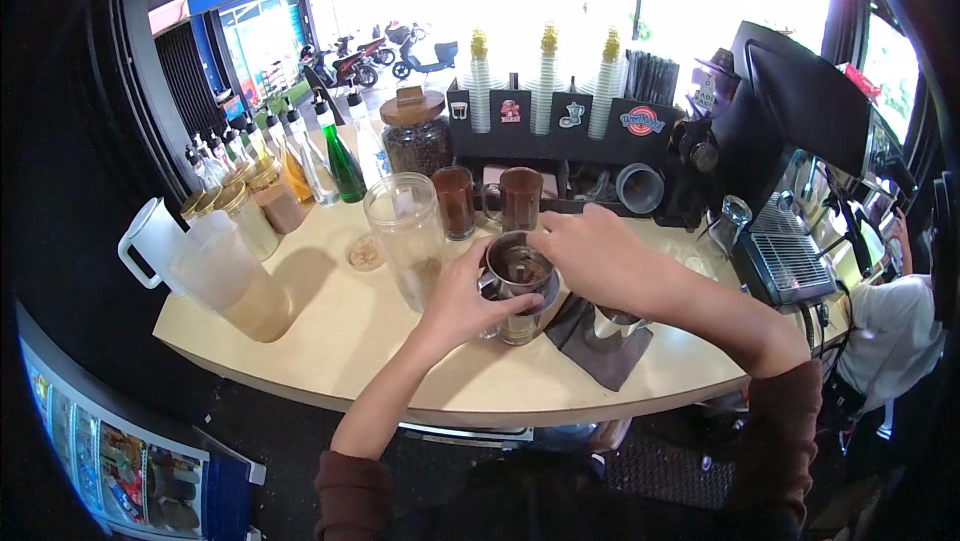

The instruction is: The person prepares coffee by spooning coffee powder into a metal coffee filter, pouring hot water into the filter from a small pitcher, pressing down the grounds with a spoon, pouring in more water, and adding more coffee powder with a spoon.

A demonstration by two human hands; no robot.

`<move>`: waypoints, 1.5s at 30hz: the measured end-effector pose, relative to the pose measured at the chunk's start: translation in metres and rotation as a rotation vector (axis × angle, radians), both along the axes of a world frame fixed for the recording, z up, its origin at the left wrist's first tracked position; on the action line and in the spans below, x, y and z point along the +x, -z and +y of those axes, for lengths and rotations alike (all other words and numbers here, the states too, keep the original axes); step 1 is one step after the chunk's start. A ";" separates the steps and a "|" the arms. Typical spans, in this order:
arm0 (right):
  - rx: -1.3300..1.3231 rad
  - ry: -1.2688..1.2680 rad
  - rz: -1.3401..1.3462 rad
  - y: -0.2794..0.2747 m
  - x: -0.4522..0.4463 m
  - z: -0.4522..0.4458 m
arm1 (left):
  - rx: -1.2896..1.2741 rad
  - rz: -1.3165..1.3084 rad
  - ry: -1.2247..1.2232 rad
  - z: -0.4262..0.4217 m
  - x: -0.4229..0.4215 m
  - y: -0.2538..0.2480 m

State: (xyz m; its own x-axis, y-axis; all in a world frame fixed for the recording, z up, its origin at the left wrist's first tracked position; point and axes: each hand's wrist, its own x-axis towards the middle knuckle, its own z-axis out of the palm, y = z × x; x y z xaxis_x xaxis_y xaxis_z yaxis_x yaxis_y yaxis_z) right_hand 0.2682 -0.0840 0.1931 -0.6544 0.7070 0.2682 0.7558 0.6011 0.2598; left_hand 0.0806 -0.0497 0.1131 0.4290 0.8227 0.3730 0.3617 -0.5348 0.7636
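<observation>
My left hand [462, 293] is wrapped around a metal cup [520, 287] with dark brown contents, its thumb along the near side. Just below the cup is a clear glass mug [518, 331]; whether the two touch is unclear. My right hand [598, 253] is closed at the cup's right rim, fingers pinched and pointing down into it; what they hold is hidden. Partly under my right forearm, a metal pitcher [612, 326] stands on a dark folded cloth [578, 343].
A tall clear plastic jug [405, 241] stands left of my left hand. Behind are two mugs of brown drink [454, 203]. Bottles [340, 156] and pitchers [228, 276] line the left, an espresso machine [790, 251] the right. Another person [895, 341] is at far right.
</observation>
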 end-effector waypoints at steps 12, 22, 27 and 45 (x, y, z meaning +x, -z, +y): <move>0.110 0.080 -0.056 -0.007 -0.012 -0.021 | 0.133 -0.105 0.088 0.010 -0.006 -0.002; 0.260 0.032 0.064 0.006 -0.003 -0.025 | 0.268 -0.096 0.224 0.026 -0.016 -0.007; 0.222 -0.049 0.135 0.014 0.002 -0.027 | 0.328 0.065 0.214 0.026 -0.019 -0.016; 0.266 -0.011 0.110 0.024 0.006 -0.028 | 0.345 0.112 0.147 0.013 -0.010 -0.013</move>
